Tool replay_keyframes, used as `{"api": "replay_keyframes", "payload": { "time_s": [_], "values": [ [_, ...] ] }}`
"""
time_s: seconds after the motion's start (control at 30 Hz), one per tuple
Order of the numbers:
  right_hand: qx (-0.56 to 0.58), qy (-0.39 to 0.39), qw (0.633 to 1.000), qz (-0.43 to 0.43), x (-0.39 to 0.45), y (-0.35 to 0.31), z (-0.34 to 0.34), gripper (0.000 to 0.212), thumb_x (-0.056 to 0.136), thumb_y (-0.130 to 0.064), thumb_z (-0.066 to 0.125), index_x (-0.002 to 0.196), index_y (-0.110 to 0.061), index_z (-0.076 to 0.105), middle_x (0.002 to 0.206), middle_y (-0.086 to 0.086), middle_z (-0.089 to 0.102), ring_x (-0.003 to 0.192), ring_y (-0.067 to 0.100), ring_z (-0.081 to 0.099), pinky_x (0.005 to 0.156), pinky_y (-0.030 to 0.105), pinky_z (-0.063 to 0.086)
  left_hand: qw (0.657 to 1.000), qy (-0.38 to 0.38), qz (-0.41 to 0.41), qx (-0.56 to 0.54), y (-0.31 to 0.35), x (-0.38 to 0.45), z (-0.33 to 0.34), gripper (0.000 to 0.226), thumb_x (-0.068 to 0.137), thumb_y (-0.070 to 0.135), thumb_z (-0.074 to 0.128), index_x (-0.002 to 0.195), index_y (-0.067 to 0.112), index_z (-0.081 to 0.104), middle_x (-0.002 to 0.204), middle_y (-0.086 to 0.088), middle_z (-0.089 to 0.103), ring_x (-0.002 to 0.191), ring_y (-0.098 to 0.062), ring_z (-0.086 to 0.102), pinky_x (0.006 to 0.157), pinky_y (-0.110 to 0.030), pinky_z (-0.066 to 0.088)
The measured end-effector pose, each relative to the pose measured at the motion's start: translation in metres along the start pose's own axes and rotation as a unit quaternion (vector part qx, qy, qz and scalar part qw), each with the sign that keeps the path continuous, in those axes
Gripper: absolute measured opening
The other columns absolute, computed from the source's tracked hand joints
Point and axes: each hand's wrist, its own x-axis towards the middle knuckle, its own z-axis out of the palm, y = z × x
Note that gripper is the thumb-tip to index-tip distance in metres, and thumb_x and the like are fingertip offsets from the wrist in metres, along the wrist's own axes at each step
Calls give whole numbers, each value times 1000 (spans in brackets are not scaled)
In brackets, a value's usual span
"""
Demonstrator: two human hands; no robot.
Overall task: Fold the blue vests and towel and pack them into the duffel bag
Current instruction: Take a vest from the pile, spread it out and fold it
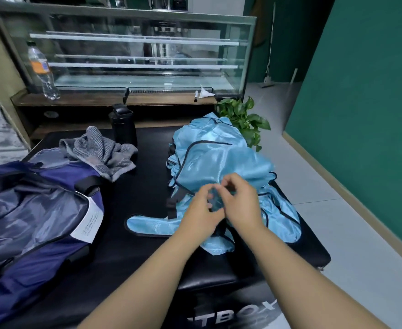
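Left hand (198, 211) and right hand (239, 203) meet close together over the near part of the vests (215, 157), fingers curled and pinching a fold of the pale blue cloth between them; motion blur hides how much cloth each hand grips. Both bare forearms reach in from the lower edge. The vests lie in a loose, unfolded heap on the right half of the black padded surface (133, 233), dark trim showing along their edges, one flap (152, 225) spread flat toward the left just beside the left hand. Partial white lettering marks the near end of the surface. The bag (36, 224), navy with a grey lining and a white label (88, 219), lies unzipped and open on the left part of the surface, well apart from the vests. Beyond the bag, the grey striped towel (102, 151) lies crumpled, touching the bag's far edge. Behind the towel stands a black bottle (123, 125), upright. A leafy plant (245, 118) shows just past the far end of the vests. Farther back, a wooden ledge carries a clear plastic bottle (42, 70) with an orange label, in front of a glass display case (136, 51). A green wall (373, 91) rises at right above a pale tiled floor.
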Motion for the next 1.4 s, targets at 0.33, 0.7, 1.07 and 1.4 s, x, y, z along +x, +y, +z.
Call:
{"api": "replay_keyframes", "payload": {
  "time_s": [0.33,0.7,1.07,1.4],
  "values": [
    [-23,-166,985,-25,-35,6,-27,43,86,-29,68,124,-20,51,122,-8,54,118,9,47,104,30,37,992,127,19,5,4,-26,-19,19,95,16,53,76,13,50,65,0,53,59,-12,47,61,-27,40],
    [-219,-105,970,-6,-50,7,-21,33,93,-34,57,115,-10,62,116,7,64,117,28,53,97,35,40,925,318,86,-188,33,-73,-80,25,100,17,44,83,33,53,80,10,58,77,-12,55,77,-42,46],
    [81,-208,973,-50,-65,-107,-14,7,96,-20,49,90,-20,53,67,3,52,58,12,43,56,30,34,881,452,68,-125,40,-135,-183,13,95,31,45,94,35,58,90,2,61,76,0,56,80,-23,48],
    [231,-161,954,100,-86,-167,-16,24,78,-41,51,81,-17,50,78,6,47,72,20,45,69,34,36,991,129,-21,-40,37,-183,-161,83,74,51,73,144,36,31,138,18,34,125,1,34,96,-23,32]
  ]
}}
